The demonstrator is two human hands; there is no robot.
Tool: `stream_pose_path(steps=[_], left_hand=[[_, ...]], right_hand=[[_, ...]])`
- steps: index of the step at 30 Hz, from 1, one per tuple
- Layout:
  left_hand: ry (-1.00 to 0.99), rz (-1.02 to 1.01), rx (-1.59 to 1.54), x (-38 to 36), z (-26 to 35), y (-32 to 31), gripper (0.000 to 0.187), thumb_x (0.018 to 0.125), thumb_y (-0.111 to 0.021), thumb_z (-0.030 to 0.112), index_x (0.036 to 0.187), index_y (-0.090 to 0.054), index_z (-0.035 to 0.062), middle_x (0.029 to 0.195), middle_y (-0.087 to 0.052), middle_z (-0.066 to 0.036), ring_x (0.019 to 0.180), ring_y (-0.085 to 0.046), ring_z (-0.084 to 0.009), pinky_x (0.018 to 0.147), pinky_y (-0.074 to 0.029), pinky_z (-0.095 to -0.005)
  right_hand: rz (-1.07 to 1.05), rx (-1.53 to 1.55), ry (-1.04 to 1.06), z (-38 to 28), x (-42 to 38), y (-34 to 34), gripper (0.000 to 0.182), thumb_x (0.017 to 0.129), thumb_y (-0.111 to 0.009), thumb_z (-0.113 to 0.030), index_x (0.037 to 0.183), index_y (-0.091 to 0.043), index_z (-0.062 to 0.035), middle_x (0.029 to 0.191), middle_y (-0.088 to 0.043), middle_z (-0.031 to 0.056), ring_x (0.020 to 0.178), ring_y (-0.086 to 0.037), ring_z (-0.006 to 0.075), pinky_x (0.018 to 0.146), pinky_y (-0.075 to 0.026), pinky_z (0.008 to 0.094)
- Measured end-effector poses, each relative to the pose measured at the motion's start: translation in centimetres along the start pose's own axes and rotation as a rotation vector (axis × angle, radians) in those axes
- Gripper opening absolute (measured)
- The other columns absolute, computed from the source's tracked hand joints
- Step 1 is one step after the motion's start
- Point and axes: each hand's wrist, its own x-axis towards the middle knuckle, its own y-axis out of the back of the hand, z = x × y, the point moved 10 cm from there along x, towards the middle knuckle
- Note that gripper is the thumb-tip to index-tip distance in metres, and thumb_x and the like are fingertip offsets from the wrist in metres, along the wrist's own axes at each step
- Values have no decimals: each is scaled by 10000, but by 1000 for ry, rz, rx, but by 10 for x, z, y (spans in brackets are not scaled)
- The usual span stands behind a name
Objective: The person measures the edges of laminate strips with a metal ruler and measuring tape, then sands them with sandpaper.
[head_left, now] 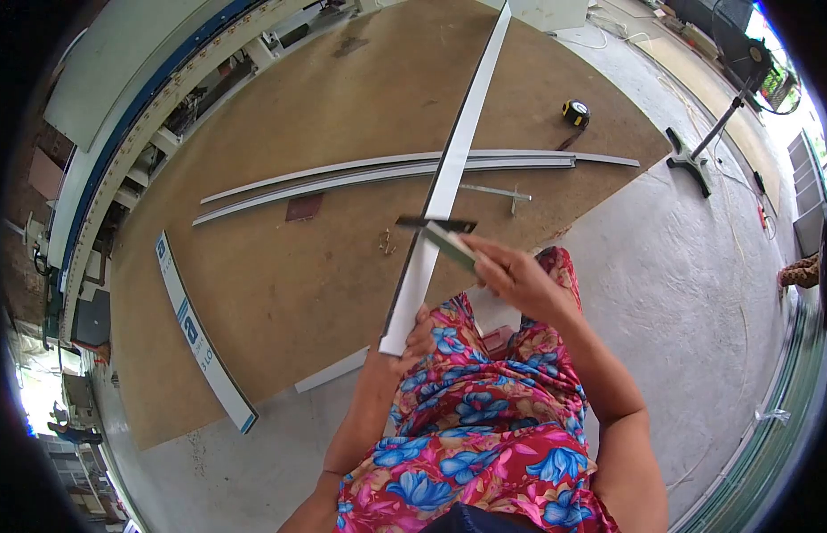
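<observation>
A long white strip (467, 124) with a dark edge runs from my lap up across the brown board. My left hand (417, 336) is closed round its lower end. In my right hand (513, 275) is a tool with a flat greenish handle (452, 248). A dark crosswise bar (438, 223) lies over the strip at the tool's far end; whether it is joined to the handle cannot be seen. Under the strip, two long narrow metal profiles (342, 173) lie crosswise on the board. A thin metal T-shaped tool (498, 192) rests just below them.
A yellow-black tape measure (576, 113) sits on the brown board (280, 284). At left lies a printed white-blue strip (200, 333), near a short white strip (333, 369). A large machine (155, 80) borders the left side. A stand fan (698, 160) and floor cables are at right.
</observation>
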Motion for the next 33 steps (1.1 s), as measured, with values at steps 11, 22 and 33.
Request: stream_pose_path(steps=[11,22,33], left_hand=[[79,11,-49,-92,-9,13,399,923,-437,446,886,-500,54,517,-448,-13,370,-408,-112,510,-352,-254],[44,93,-113,-158,-18,54,393,902,-507,427,874,-503,34,529,-465,-23,354,-409,-99,481,-283,-221],[-1,86,-210,-195,-21,68,438,906,-512,421,900,-509,-18,546,-468,-44,375,-414,-101,492,-316,-196]], right_hand=[[-48,226,-179,63,82,23,429,983,-415,-354,1343,-471,-128,736,-574,-10,589,-489,49,485,-406,209],[34,-12,-246,78,178,73,394,958,-428,-293,1276,-545,-92,693,-561,20,513,-471,78,420,-390,236],[140,-116,-287,93,241,114,371,939,-446,-315,1179,-597,-76,666,-559,43,486,-461,90,396,-372,249]])
